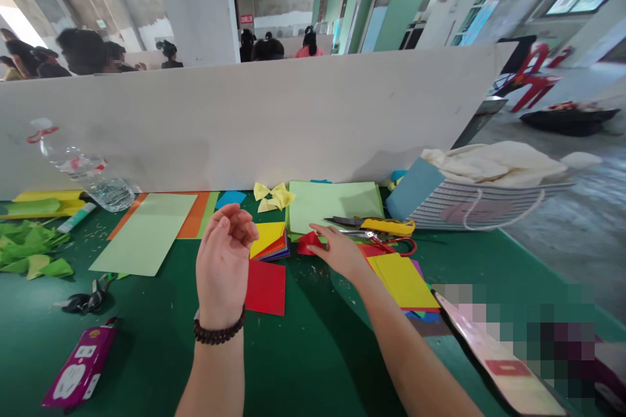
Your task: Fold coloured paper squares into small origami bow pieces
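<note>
Red folded paper (pixel 309 244), longer side seemingly running left to right, pinned beneath the fingertips of the right hand (pixel 340 253). Right hand nearly flat, open, not pinching. Left hand (pixel 223 260) farther from the paper, raised, loosely curled, empty. Just beyond the right hand, scissors (pixel 364 232) on green paper (pixel 335 205); farther left, a yellow bow (pixel 272 197).
</note>
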`<state>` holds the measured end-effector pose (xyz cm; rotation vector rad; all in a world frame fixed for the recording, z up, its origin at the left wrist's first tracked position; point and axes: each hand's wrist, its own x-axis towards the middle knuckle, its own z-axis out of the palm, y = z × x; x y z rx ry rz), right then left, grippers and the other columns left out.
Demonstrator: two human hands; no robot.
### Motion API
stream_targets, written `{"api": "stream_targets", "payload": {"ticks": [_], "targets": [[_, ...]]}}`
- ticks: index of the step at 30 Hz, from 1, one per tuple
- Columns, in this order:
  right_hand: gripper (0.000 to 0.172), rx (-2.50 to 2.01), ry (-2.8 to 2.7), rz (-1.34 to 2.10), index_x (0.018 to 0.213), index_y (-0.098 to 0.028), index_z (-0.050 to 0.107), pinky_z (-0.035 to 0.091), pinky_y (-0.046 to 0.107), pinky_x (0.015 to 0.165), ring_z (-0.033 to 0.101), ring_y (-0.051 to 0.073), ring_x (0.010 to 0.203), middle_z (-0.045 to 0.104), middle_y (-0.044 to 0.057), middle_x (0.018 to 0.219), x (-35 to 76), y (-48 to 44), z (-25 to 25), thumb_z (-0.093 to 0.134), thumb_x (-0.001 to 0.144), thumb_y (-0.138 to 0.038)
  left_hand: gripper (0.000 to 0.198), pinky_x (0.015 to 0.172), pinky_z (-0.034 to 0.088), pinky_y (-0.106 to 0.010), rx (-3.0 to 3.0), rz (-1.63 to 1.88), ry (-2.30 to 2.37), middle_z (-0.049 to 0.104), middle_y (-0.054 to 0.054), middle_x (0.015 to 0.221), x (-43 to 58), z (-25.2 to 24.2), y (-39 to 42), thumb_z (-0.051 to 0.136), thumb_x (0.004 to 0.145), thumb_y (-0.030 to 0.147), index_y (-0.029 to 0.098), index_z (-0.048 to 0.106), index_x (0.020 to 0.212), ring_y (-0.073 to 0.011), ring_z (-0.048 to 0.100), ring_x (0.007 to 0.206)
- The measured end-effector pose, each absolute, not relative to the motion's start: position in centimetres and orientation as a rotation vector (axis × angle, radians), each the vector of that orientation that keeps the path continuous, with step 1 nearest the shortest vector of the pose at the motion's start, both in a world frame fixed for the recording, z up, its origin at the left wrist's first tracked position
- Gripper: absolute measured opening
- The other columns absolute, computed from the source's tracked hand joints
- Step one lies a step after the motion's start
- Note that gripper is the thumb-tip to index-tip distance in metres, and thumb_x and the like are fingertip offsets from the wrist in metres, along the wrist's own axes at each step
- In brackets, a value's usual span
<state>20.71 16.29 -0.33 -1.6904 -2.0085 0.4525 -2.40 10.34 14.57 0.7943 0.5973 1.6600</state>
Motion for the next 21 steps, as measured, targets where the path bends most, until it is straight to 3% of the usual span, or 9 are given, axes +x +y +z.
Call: {"api": "stream_targets", "payload": {"ticks": [7, 11, 14, 17, 21], "targets": [[0.038, -1.6, -1.864, 0.32, 0.119, -0.023, 0.061, 0.049, 0.031, 0.064, 0.06, 0.016, 0.063, 0.07, 0.006, 0.1, 21.3, 16.5, 1.2, 0.05, 0.088, -0.042, 0.017, 0.067, 0.05, -0.023, 0.889, 1.68, 0.637, 0.061, -0.004, 0.087, -2.3, 14.5, 10.2, 0.059, 0.087, 0.032, 0.019, 0.067, 0.095, -0.012, 0.059, 0.074], [0.033, -1.547, -1.649, 0.125, 0.111, -0.018, 0.063, 0.048, 0.032, 0.064, 0.056, 0.015, 0.06, 0.069, 0.007, 0.092, 22.2, 13.4, 5.1, 0.046, 0.092, -0.039, 0.021, 0.075, 0.051, -0.029, 1.425, 1.669, 0.988, 0.062, -0.006, 0.1, -3.2, 14.7, 9.5, 0.057, 0.088, 0.035, 0.021, 0.063, 0.104, -0.0162, 0.061, 0.083], [0.018, -1.334, -1.483, -0.174, 0.1, -0.022, 0.066, 0.047, 0.027, 0.06, 0.06, 0.015, 0.064, 0.068, 0.004, 0.08, 22.4, 9.5, 6.8, 0.052, 0.09, -0.027, 0.023, 0.077, 0.049, -0.029, 1.95, 1.179, 1.484, 0.062, -0.006, 0.108, -4.7, 13.4, 9.5, 0.06, 0.086, 0.033, 0.023, 0.061, 0.107, -0.0187, 0.061, 0.091], [0.015, -1.103, -1.813, -0.11, 0.098, -0.023, 0.065, 0.048, 0.023, 0.058, 0.062, 0.012, 0.062, 0.068, 0.001, 0.074, 21.5, 5.9, 5.0, 0.055, 0.088, -0.018, 0.019, 0.068, 0.046, -0.029, 2.051, 0.539, 1.896, 0.064, -0.006, 0.103, -6.4, 10.1, 10.1, 0.06, 0.085, 0.031, 0.022, 0.058, 0.102, -0.02, 0.062, 0.087], [0.015, -1.132, -1.88, 0.106, 0.098, -0.022, 0.062, 0.052, 0.022, 0.061, 0.065, 0.012, 0.069, 0.069, 0.002, 0.079, 19.3, 2.7, -0.3, 0.054, 0.088, -0.013, 0.018, 0.058, 0.038, -0.027, 1.998, 0.36, 1.988, 0.062, -0.006, 0.08, -7.1, 4.8, 10.7, 0.07, 0.074, 0.021, 0.018, 0.054, 0.082, -0.0232, 0.062, 0.074]]}}
